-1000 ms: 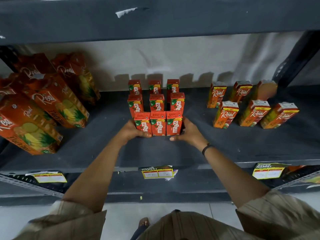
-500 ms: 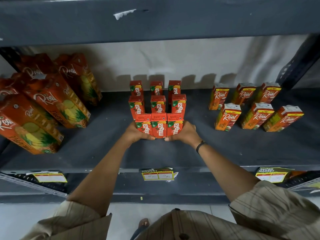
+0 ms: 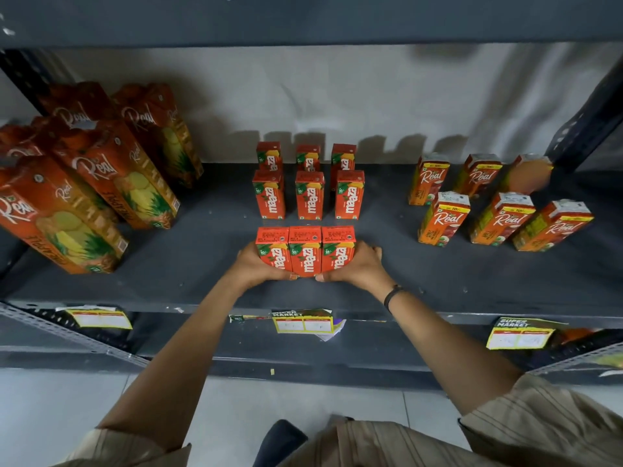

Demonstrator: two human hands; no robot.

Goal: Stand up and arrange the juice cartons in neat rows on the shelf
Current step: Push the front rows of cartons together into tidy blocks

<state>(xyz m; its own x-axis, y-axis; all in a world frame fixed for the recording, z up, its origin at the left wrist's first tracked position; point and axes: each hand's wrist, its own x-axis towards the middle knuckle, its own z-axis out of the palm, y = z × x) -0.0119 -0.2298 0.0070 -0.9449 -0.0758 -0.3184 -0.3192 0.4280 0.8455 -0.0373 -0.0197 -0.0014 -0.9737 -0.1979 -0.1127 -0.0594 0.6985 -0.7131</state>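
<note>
Nine small red Maaza cartons stand in three rows on the dark shelf [image 3: 188, 264]. The front row of three Maaza cartons [image 3: 305, 246] stands pressed side by side, a gap away from the middle row [image 3: 309, 193]. My left hand [image 3: 254, 269] cups the left carton of that front row from its side and base. My right hand [image 3: 357, 267] cups the right carton the same way, squeezing the three together. The back row [image 3: 307, 158] stands near the wall, partly hidden by the middle row.
Large Real pineapple cartons [image 3: 111, 176] stand upright at the left. Six small Real cartons [image 3: 502, 217] stand in two rows at the right. An upper shelf [image 3: 303, 18] hangs overhead. Price labels [image 3: 303, 323] hang on the shelf's front edge.
Both hands closed further around the front row of three cartons and drew it toward the shelf's front edge, opening a gap from the middle row.
</note>
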